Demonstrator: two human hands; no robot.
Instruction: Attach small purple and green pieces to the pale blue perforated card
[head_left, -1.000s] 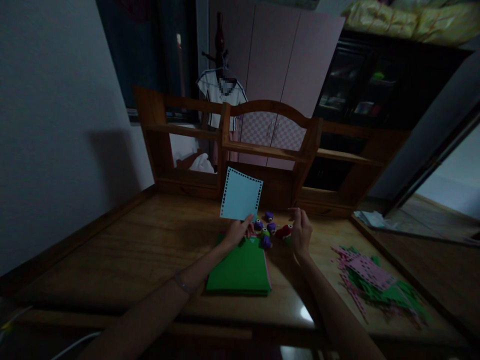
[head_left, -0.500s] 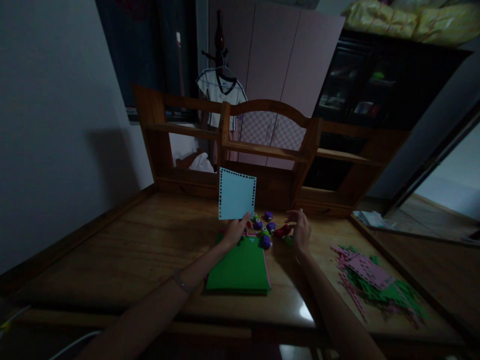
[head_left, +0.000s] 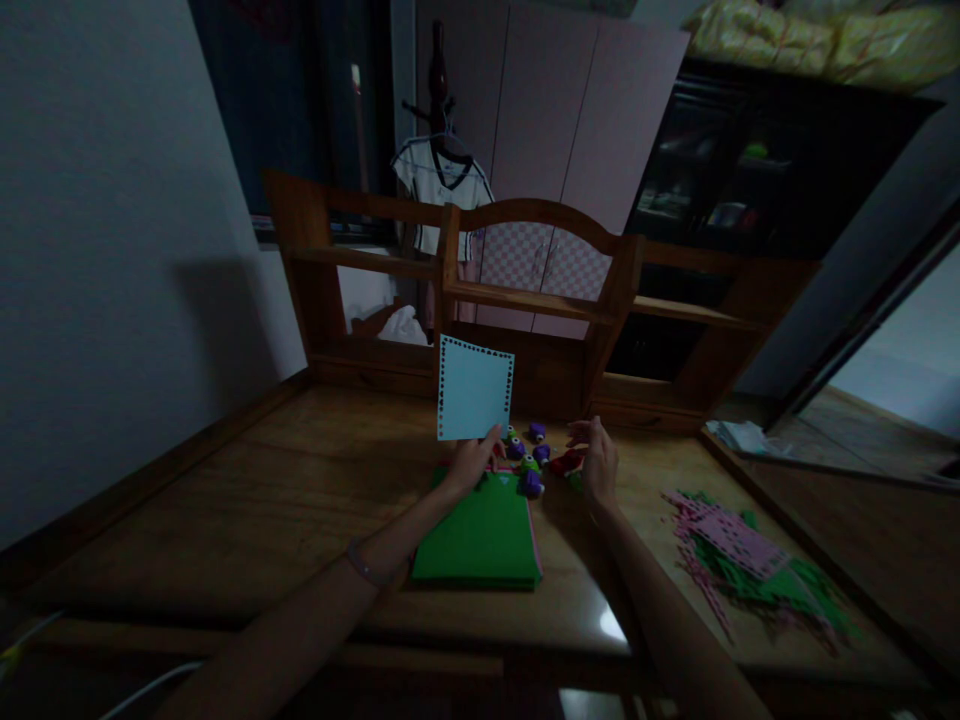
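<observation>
While held upright above the table (head_left: 225,500), the pale blue sheet (head_left: 474,388) with punched edges is pinched at its lower right corner by the left hand (head_left: 472,462). Right hand (head_left: 598,462) hovers just right of small craft punches (head_left: 534,462), fingers loosely curled, holding nothing. Green paper stack (head_left: 480,535) lies near; punched scraps (head_left: 742,560) far right.

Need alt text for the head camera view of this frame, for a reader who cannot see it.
The left hand holds up a pale blue square paper sheet with punched edges above a wooden desk, while the right hand hovers over small purple, green and red craft punches. A stack of green paper sheets lies below; punched pink and green paper scraps sit right.
</observation>
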